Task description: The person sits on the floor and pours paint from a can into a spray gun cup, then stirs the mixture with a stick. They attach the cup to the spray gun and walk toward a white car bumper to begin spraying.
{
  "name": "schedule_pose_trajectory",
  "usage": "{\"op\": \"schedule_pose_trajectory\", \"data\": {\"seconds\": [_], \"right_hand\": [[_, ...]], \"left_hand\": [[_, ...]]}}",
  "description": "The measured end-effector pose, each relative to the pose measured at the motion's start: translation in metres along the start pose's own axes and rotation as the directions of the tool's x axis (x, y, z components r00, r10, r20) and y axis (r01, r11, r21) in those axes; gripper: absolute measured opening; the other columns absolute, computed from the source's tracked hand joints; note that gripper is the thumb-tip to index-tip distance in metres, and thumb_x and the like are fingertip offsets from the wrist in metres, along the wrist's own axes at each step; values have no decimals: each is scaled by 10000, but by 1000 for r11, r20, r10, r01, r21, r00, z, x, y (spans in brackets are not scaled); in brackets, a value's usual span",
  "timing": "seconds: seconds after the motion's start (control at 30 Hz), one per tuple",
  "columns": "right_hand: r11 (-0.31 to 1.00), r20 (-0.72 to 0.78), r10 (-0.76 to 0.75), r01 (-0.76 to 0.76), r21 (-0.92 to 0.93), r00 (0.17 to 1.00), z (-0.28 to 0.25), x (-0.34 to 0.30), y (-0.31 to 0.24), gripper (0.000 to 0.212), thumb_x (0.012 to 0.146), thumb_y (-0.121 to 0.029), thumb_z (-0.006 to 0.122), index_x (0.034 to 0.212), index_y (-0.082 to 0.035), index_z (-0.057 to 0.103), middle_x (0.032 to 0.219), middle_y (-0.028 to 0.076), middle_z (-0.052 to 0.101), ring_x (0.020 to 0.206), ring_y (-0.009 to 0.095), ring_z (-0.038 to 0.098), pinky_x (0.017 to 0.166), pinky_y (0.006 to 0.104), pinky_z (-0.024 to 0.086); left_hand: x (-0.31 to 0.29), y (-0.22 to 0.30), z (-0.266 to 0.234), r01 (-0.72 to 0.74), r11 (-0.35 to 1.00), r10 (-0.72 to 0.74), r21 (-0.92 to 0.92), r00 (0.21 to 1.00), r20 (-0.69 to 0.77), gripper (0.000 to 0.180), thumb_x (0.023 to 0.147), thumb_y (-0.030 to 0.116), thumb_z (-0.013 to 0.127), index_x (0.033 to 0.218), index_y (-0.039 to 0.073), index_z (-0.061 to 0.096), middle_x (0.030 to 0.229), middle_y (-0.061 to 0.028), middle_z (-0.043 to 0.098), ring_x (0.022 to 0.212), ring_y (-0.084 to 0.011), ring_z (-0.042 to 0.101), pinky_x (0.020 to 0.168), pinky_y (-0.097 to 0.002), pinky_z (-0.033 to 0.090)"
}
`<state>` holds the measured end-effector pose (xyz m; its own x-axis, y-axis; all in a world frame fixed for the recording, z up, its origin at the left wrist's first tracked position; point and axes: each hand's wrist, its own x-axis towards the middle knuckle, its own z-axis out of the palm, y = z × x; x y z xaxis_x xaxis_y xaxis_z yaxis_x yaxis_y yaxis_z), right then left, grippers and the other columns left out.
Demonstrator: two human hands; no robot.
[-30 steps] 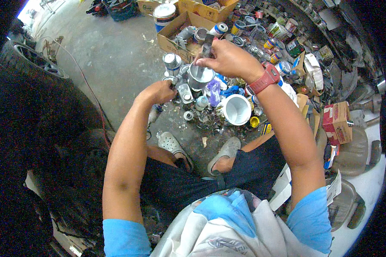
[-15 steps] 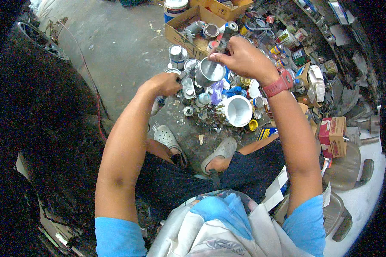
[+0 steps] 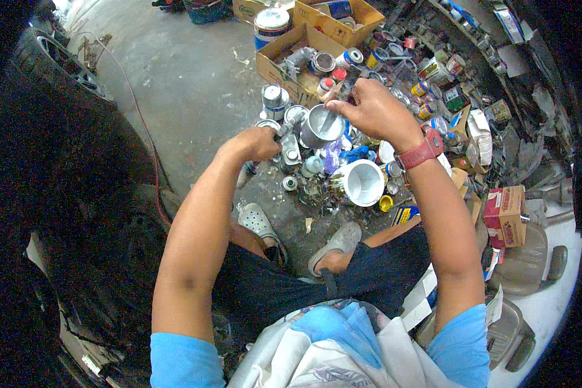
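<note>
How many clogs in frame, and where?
2. The left clog is below the left hand; the right clog is below the open white tub. The dark area at left could hide others.

Flat grey stick (image 3: 328,123) slants into round grey pot (image 3: 313,134). Open brown cardboard box (image 3: 283,77) lies behind pot; round white bucket (image 3: 362,183) before it, rightward. Round black wheel (image 3: 70,64) at grey concrete floor's (image 3: 194,77) left edge.

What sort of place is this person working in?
Probably a vehicle paint or repair workshop: there is a tyred wheel at the upper left, a crowd of cans ahead and to the right, and a grey cup in which the right hand holds a flat tool.
</note>
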<state>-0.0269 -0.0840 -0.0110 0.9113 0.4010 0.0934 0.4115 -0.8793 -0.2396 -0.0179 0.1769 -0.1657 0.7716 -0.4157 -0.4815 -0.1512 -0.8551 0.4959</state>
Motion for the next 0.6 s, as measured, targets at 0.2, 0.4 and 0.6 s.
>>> {"op": "schedule_pose_trajectory", "data": {"seconds": [0.2,0.4,0.6], "right_hand": [[968,101,-29,2,252,994,-2,1,0,429,930,-370,799,949,55,745,917,288,723,913,456,723,822,540,565],[962,50,9,-22,272,999,10,5,6,484,930,-394,797,876,80,719,864,311,707,842,473,719,756,535,571],[959,-40,-109,116,258,993,5,8,-2,479,927,-393,794,859,78,736,873,309,720,833,487,719,784,549,576]], "left_hand": [[3,-2,0,12,1000,-12,3,1000,11,499,879,285,593,1260,-15,710,1263,-294,725,1198,-442,697,1014,-509,549],[3,-3,-1,30,1000,-30,-4,999,23,503,873,278,582,1255,-22,712,1241,-301,731,1171,-443,709,993,-511,554],[-2,1,-3,63,998,-63,-1,998,25,516,873,266,572,1272,-36,698,1254,-304,727,1170,-453,707,995,-513,555]]}}
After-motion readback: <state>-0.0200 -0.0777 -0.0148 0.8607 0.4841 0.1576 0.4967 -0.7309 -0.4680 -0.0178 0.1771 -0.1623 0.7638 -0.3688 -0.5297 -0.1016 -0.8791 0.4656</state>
